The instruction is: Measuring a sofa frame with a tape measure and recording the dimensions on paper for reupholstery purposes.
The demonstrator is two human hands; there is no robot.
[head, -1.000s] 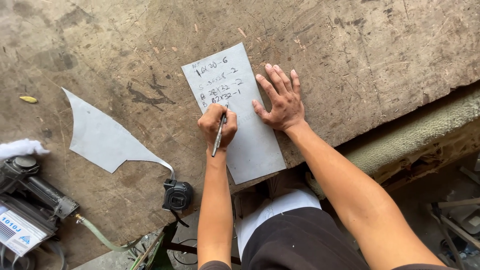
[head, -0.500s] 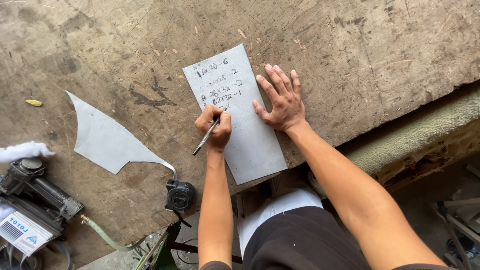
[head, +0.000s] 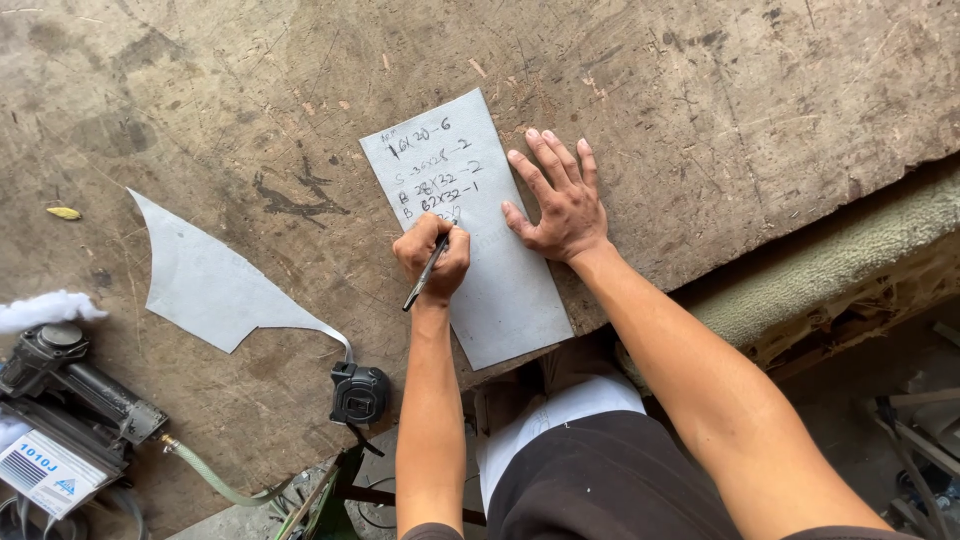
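Observation:
A grey rectangular sheet with several handwritten lines lies on the worn wooden worktop, its near end hanging over the edge. My left hand is closed around a dark pen, whose tip rests on the sheet just below the written lines. My right hand lies flat on the sheet's right side, fingers spread, holding nothing.
A curved grey offcut lies to the left, with a black tape measure at its tip. A pneumatic stapler, a green hose and a white wad sit at the lower left. A padded ledge runs below the table's right edge.
The pen in my left hand has tilted and shifted slightly over the sheet as it writes. My right hand has stayed flat on the sheet.

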